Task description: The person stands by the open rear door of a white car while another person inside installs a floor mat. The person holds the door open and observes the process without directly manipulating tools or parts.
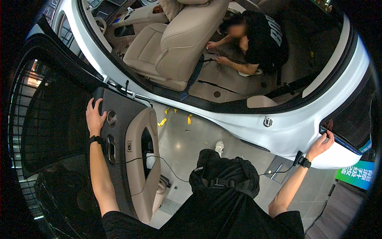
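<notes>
My left hand (95, 119) lies with fingers spread on the upper trim of an opened car door (118, 159), just left of a round speaker grille (112, 118). Below it on the same panel is the inner door handle (112, 148). Far to the right, my right hand (319, 145) rests at the lower edge of the rear side window (348, 123), on the white car body (254, 126). Its fingers are slightly bent and apart, with nothing visible in them. Dark bands circle both wrists, and a thin cable runs from each.
Inside the car, a co-worker (274, 40) in black crouches on the bare rear floor behind a beige front seat (187, 47). Yellow tape pieces (162, 122) lie on the grey floor between door and sill. A green banner (355, 175) stands at the right.
</notes>
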Motion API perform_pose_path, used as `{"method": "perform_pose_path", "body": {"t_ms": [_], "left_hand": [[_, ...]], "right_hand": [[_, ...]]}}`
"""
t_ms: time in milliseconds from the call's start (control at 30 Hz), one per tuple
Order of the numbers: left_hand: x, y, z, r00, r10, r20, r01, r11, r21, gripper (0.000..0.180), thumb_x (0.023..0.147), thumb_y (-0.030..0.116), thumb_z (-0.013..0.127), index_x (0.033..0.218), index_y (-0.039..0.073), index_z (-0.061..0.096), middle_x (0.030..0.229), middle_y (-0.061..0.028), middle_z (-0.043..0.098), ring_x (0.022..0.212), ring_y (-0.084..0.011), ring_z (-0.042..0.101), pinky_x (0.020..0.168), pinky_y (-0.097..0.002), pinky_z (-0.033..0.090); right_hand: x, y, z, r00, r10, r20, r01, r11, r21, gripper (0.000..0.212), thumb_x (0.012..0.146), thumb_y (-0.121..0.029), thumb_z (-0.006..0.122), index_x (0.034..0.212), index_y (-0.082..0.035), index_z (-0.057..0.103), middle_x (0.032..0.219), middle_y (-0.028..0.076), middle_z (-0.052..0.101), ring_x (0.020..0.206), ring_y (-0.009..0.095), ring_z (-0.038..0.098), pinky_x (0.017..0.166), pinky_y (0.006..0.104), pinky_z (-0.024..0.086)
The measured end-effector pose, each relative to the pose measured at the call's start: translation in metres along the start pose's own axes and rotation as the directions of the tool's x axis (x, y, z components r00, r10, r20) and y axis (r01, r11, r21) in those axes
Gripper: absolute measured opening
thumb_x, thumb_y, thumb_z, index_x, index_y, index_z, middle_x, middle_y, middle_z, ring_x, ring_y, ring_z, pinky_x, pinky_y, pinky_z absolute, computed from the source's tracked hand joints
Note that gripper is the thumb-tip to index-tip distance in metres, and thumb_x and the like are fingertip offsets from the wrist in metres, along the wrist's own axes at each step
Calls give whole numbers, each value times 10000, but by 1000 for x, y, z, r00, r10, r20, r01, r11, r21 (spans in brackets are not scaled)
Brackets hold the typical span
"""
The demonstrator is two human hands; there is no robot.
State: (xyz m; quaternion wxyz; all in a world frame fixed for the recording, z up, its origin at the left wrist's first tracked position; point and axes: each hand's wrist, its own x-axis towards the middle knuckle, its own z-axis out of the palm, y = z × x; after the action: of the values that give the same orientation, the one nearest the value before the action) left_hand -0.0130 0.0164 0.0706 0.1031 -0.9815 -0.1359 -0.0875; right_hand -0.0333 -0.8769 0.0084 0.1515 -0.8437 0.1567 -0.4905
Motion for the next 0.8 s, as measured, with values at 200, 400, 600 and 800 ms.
{"method": "perform_pose_path", "body": {"t_ms": [200,400,600,800], "left_hand": [[0,0,0,1000,-3,1,3,1000,4,648,760,126,780,1349,243,538,1501,-143,403,1376,-355,414,1121,-457,390],[0,-1,2,1000,0,1,0,1000,4,648,760,129,776,1349,247,533,1504,-142,399,1375,-354,415,1121,-459,390],[1,-3,2,1000,8,-2,-8,1000,-2,656,754,126,778,1349,248,532,1502,-145,399,1372,-359,417,1122,-462,389],[1,-2,3,1000,6,-4,-6,1000,1,660,753,126,780,1352,249,531,1502,-146,398,1370,-361,418,1123,-462,389]], "right_hand": [[-1,1,0,1000,-11,-3,11,1000,-3,201,942,-84,555,1092,29,627,1130,160,606,1096,305,557,1010,410,413],[-1,1,-1,999,-32,-6,32,999,-21,200,951,-74,546,1100,32,626,1129,155,600,1093,300,555,1008,405,415],[-1,3,0,1000,-12,2,12,1000,-8,215,942,-106,551,1092,29,626,1143,168,603,1117,314,554,1020,421,408],[-1,2,0,1000,-10,-1,10,1000,-9,214,940,-103,553,1091,30,628,1138,166,603,1112,314,555,1019,417,411]]}}
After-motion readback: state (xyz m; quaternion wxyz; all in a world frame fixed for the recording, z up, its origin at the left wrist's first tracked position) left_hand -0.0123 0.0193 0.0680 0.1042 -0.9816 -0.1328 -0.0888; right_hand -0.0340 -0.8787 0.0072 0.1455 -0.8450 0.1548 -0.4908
